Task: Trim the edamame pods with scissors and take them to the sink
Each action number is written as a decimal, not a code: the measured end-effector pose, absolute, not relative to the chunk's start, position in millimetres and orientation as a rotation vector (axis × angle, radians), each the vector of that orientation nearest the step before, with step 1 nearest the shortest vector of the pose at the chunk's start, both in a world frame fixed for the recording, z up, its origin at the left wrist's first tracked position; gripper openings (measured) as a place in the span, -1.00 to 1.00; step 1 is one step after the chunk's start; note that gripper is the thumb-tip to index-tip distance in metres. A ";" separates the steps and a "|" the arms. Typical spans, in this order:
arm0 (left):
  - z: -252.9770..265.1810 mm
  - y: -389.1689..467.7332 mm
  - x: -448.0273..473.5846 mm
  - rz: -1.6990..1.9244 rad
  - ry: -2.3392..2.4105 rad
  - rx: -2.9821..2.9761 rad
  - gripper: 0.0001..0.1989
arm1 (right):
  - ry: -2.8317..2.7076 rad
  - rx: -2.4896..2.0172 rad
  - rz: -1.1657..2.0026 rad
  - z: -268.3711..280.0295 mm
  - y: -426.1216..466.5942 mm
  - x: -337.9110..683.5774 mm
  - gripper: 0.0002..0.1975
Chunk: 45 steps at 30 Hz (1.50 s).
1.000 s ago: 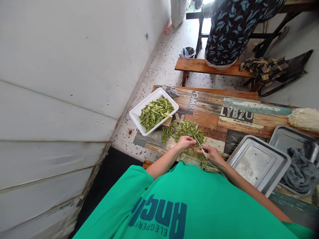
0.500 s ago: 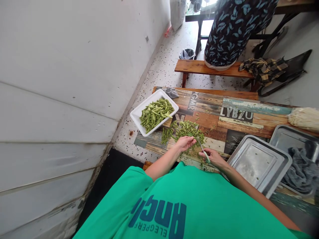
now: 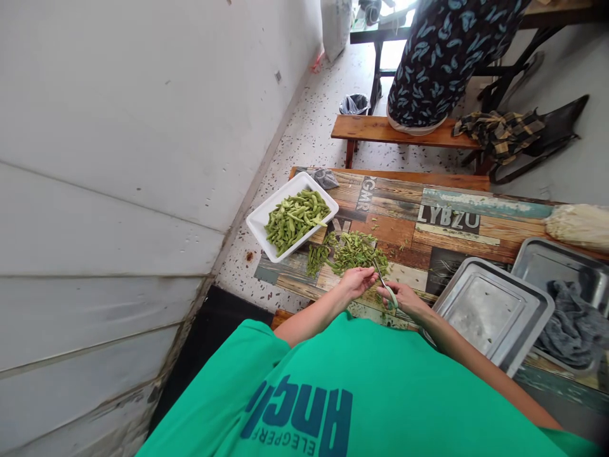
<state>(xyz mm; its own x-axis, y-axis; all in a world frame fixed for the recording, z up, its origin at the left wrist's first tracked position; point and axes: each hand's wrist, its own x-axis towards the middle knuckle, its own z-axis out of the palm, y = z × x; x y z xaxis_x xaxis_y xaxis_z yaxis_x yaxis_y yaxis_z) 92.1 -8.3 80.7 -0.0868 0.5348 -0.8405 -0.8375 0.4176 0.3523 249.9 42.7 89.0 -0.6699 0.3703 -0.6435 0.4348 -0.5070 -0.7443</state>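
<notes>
My left hand (image 3: 358, 282) is closed in a pinch at the near edge of a loose pile of edamame pods (image 3: 354, 249). A pod seems to be between its fingertips, mostly hidden. In my right hand (image 3: 404, 299) is a pair of scissors (image 3: 391, 296) with pale green handles. The blades point up and left, their tips beside my left fingertips and over the pile. A white tray (image 3: 261, 219) to the left of the pile holds many green pods (image 3: 295, 219). Small green trimmings lie scattered around the pile on the patterned table (image 3: 394, 240).
Two metal trays (image 3: 485, 311) overlap at the right, one with a grey cloth (image 3: 571, 317). A pale cabbage (image 3: 578, 223) lies behind them. A grey bag (image 3: 325, 178) touches the white tray. Beyond the table a person (image 3: 428, 70) sits on a wooden bench (image 3: 361, 127).
My left fingertips have moved slightly down and right, closer to the scissors. The scissors have shifted a little in my right hand. The whole view has slid slightly.
</notes>
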 end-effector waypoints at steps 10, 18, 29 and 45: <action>65.0 -8.7 92.4 1.097 1.218 -0.379 -0.85 | 1.689 1.341 -2.242 52.2 40.4 257.1 -0.42; 36.0 -13.3 -0.1 0.895 2.205 0.289 -0.91 | 1.628 1.423 -2.191 39.1 43.9 272.6 -0.43; 18.8 23.0 -61.9 0.740 2.366 0.330 -0.94 | 1.513 1.488 -2.232 42.3 39.3 272.5 -0.45; 60.1 -15.1 62.3 1.103 1.234 0.036 -0.62 | 1.966 1.189 -2.039 51.8 55.6 241.6 -0.43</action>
